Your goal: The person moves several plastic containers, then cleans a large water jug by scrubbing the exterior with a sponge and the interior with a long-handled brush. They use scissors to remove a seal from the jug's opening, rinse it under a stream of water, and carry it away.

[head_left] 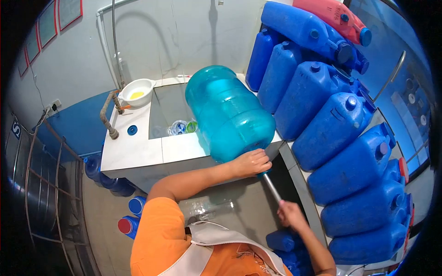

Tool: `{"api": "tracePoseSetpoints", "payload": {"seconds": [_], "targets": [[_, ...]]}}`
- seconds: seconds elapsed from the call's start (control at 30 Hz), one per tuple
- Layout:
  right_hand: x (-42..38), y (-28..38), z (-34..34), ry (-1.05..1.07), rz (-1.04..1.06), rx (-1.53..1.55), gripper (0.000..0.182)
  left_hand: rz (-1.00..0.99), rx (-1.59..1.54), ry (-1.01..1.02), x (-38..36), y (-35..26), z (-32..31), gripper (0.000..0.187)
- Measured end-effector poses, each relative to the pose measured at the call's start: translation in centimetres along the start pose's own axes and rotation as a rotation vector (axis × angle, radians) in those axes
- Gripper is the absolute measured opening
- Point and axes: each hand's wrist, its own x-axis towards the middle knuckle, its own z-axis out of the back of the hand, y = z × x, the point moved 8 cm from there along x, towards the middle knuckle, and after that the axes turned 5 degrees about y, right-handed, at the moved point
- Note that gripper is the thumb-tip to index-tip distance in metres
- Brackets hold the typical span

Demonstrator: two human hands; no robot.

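A large translucent teal water jug lies tilted over the sink's edge, its neck pointing toward me. My left hand is closed around the neck end. Lower and to the right, my right hand grips a silver metal rod. The rod's upper end reaches the jug's mouth beside my left hand; whatever is on that end is hidden. Under the jug is a tiled sink basin with several small clear plastic pieces in it.
Several blue jerrycans line the right ledge, with a red one on top. A white bowl with yellow contents stands by the pipe tap. A clear container lies below; a metal rack stands left.
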Motion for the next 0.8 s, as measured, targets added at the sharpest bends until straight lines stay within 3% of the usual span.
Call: {"api": "tracePoseSetpoints", "payload": {"seconds": [0.07, 0.1, 0.2, 0.27, 0.3, 0.33, 0.4, 0.47, 0.53, 0.6, 0.63, 0.7, 0.73, 0.77, 0.8], "targets": [[-0.3, 6.3, 3.0, -0.474, 0.38, -1.113, 0.045, -0.051, 0.018, 0.039, 0.3, 0.3, 0.3, 0.036], [0.0, 7.1, 3.1, -0.468, 0.381, -1.121, 0.045, -0.026, -0.04, 0.068, 0.8, 0.8, 0.5, 0.036], [1.6, 6.6, 1.5, -0.141, 0.122, -0.332, 0.044, 0.006, -0.225, 0.301, 2.6, 3.0, 2.6, 0.05], [1.9, 5.8, -1.6, 0.074, -0.05, 0.195, 0.044, 0.07, -0.291, 0.571, 2.0, 3.3, 0.1, 0.049], [1.4, 4.8, -4.8, 0.319, -0.241, 0.592, 0.043, 0.047, -0.311, 0.667, 1.5, 2.7, -0.8, 0.049], [1.2, 5.2, -6.1, 0.394, -0.267, 0.656, 0.045, 0.026, -0.332, 0.762, 0.8, 1.8, -1.6, 0.048], [4.1, 3.8, -4.0, 0.22, -0.045, 0.222, 0.043, 0.017, -0.327, 0.824, 0.6, 0.9, -1.5, 0.047], [2.4, 10.0, -1.2, -0.323, 0.461, -0.983, 0.041, -0.042, -0.316, 0.854, 0.4, 0.1, -1.8, 0.047], [1.1, 11.1, -1.4, -0.36, 0.402, -1.08, 0.039, -0.008, -0.33, 0.848, 0.8, 1.0, -1.3, 0.048], [0.6, 10.4, -0.4, -0.386, 0.368, -0.989, 0.041, 0.045, -0.374, 0.844, 1.1, 1.8, -0.9, 0.048], [1.4, 7.4, 0.3, -0.239, 0.308, -0.667, 0.046, 0.034, -0.414, 0.826, 1.1, 2.2, -0.4, 0.049], [-0.1, 1.0, -2.5, 0.12, -0.085, 0.279, 0.053, 0.052, -0.387, 0.884, 0.4, 2.6, -0.8, 0.049], [-1.2, -1.7, -3.7, 0.154, -0.18, 0.368, 0.052, 0.066, -0.366, 0.947, -0.3, 2.7, -1.2, 0.05], [-2.5, -3.3, -4.9, 0.316, -0.196, 0.449, 0.05, 0.033, -0.335, 0.946, -0.4, 2.2, -0.7, 0.05], [-3.2, -4.2, -4.1, 0.237, -0.107, 0.293, 0.046, 0.035, -0.334, 0.944, -0.4, 2.3, -0.7, 0.05]]}}
